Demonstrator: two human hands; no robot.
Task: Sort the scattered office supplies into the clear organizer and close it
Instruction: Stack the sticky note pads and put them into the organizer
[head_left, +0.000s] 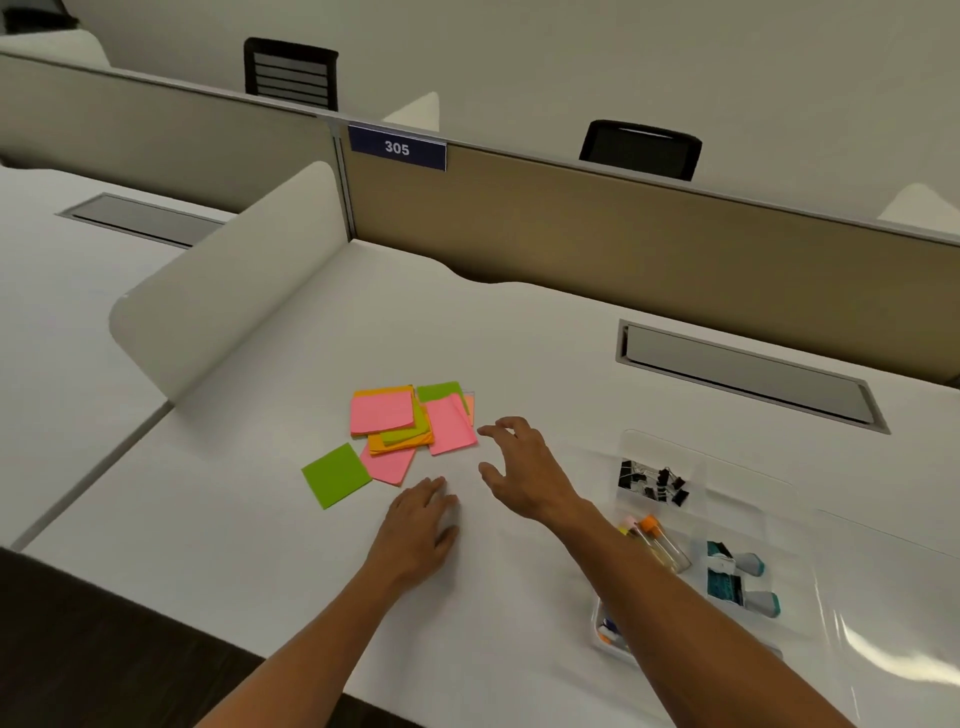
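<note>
1. Reaching toward the loose pile of pink, orange and green square sticky notes (410, 423), the right hand (519, 470) hovers just beside its right edge with fingers spread wide and curved, holding nothing
2. Resting flat on the white tabletop (260, 545) just below the pile, the left hand (423, 525) lies with straight fingers and grips nothing either
3. Sitting at the right of the tabletop, the clear plastic compartment organizer (727, 467) is open, and its transparent lid (883, 597) lies spread out to the right
4. Already sorted, as far as can be seen: a cluster of black binder clips (653, 487) fills the far compartment, clear tubes with orange and pink caps (655, 540) lie in the one nearer, two teal and grey correction-tape-like dispensers (743, 582) sit in the compartment to the right, and a few small items (608, 631) I cannot identify lie in the nearest one, partly hidden by the right forearm
5. Left on the tabletop are only the sticky notes: the overlapping heap plus one single green square note (336, 475) lying apart at its lower left, touching a pink one at the corner
6. Judging by this, most of the sorting looks finished; what remains is gathering the notes, placing them in a free compartment and folding the lid shut
7. Squaring the scattered sheets into one stack first would probably make them easier to lift, since thin single notes lie flush on the surface
</note>
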